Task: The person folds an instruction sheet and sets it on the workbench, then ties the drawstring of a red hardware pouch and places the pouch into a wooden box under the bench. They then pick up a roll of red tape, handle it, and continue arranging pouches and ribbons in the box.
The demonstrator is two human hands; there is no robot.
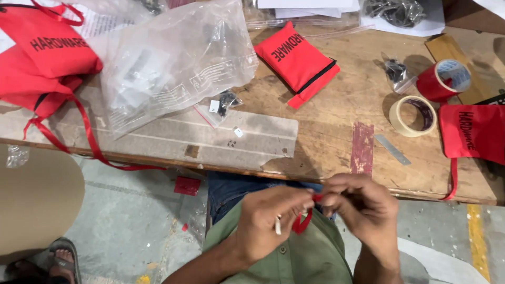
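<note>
Near the desk's near edge, above the person's lap, both hands meet. The left hand and right hand each pinch a red ribbon at its top; a loop hangs down between them, long axis roughly vertical. A small white piece pokes from the left hand. Judged risk: the thin ribbon could slip from the fingertips and drop to the floor. Farther off lie a red pouch, a clear plastic bag and tape rolls.
</note>
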